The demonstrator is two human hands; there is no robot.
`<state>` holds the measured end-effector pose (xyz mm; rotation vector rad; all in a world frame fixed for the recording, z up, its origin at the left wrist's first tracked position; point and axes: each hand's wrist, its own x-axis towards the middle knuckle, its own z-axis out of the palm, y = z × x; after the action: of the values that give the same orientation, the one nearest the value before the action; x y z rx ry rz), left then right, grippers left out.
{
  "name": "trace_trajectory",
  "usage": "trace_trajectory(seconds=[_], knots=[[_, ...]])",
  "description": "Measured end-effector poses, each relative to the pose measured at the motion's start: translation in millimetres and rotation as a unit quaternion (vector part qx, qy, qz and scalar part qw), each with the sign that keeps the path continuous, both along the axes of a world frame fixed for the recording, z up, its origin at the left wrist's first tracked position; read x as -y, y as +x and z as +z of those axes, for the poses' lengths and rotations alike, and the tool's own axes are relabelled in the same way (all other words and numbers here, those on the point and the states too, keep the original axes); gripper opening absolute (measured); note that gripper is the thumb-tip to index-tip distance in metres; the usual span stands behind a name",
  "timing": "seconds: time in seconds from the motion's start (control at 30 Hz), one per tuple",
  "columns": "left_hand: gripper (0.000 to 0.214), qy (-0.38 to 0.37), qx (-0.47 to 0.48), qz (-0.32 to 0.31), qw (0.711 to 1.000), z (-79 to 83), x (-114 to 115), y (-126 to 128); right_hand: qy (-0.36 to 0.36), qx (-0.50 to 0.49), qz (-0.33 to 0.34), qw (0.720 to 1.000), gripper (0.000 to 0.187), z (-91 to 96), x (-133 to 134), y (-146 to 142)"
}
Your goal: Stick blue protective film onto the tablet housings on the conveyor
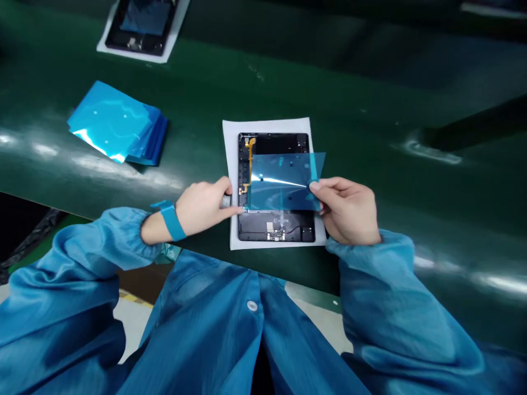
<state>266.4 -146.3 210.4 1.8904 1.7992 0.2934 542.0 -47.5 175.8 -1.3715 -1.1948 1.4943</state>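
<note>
My right hand (pixel 348 211) pinches the blue film (pixel 284 181) over the opened tablet (pixel 274 225); my left hand (pixel 203 206), fingers curled, steadies the tablet's left edge, gripping nothing.

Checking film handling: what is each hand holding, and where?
The right hand pinches the blue film at its right edge; the left hand touches its lower-left corner.

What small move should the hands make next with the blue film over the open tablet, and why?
Probably lower the translucent blue film sheet flat onto the open black tablet body: the right hand pinches its right edge above the tablet, while the left hand touches its lower left corner.
</note>
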Motion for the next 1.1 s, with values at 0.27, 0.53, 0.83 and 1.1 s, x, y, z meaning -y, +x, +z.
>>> trace_trajectory(seconds=[0.27, 0.53, 0.83, 1.1], knots=[[0.02, 0.155, 0.107, -0.25, 0.95, -17.7, -28.9, -9.1, 0.059, 0.056, -0.025, 0.996, 0.028, -5.0, 5.1, 7.7], [0.027, 0.124, 0.11, -0.327, 0.93, -26.2, -28.3, -13.0, 0.11, 0.087, -0.017, 0.99, 0.015, -8.6, 5.3, 13.8], [0.035, 0.001, 0.161, -0.264, 0.951, -20.9, -32.1, -10.1, 0.134, 0.107, 0.0, 0.985, 0.012, -8.7, 7.4, 18.9], [0.036, 0.038, 0.112, -0.312, 0.943, -21.8, -31.4, -10.2, 0.135, 0.101, -0.006, 0.986, 0.012, -6.1, 8.4, 16.1]])
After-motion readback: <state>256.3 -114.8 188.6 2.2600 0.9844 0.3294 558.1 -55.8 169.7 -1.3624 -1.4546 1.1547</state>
